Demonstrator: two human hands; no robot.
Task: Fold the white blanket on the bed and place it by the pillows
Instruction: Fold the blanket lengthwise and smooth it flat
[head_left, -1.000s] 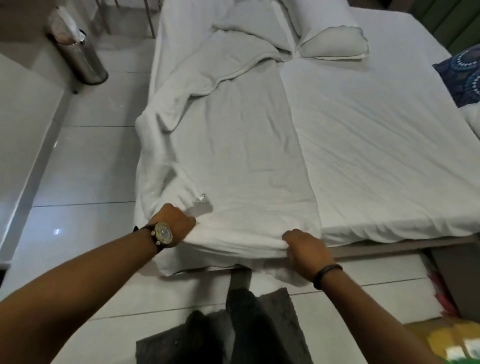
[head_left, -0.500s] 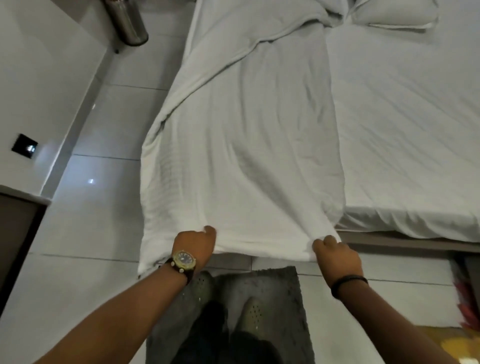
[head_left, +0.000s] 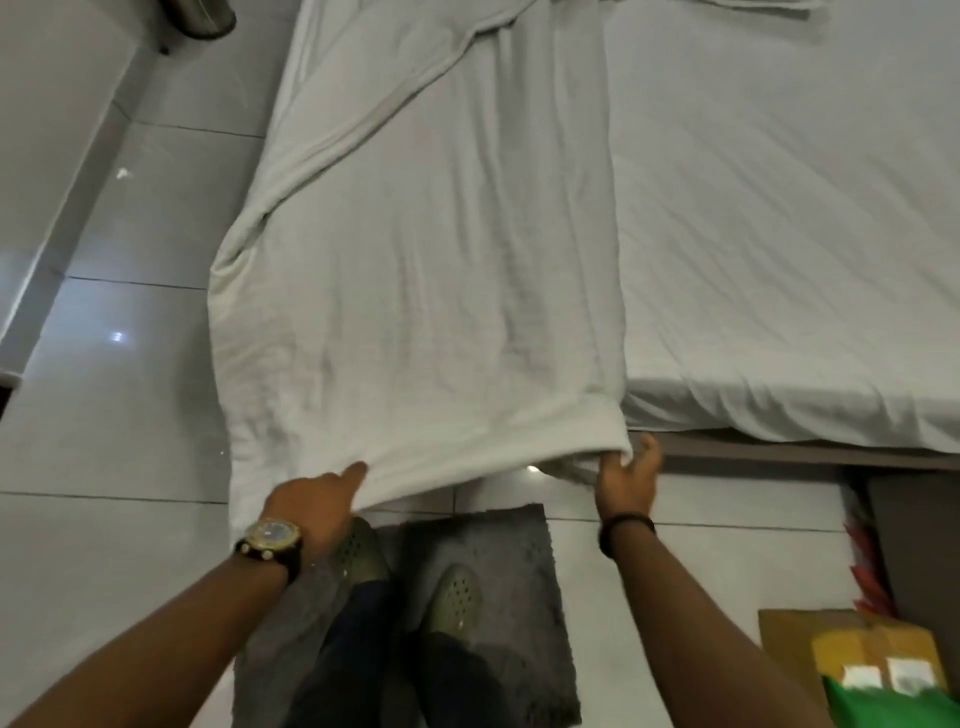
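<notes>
The white blanket (head_left: 426, 270) lies in a long strip down the left side of the bed (head_left: 779, 234), and its near end hangs past the foot of the bed. My left hand (head_left: 317, 506) grips the blanket's near edge at the left, index finger stretched along the cloth. My right hand (head_left: 626, 475) holds the near right corner, with the thumb and some fingers spread apart. The cloth sags a little between the two hands. Only the lower edge of a pillow (head_left: 769, 8) shows at the top of the view.
My feet in green shoes (head_left: 457, 597) stand on a grey mat (head_left: 498, 551) on the tiled floor. A metal bin (head_left: 200, 18) stands at the top left. A cardboard box (head_left: 862, 660) sits at the lower right beside the bed frame (head_left: 779, 457).
The blanket has been drawn toward the foot of the bed and stretched flatter. Both hands moved back with its edge. My right hand's fingers have loosened from a tight grip.
</notes>
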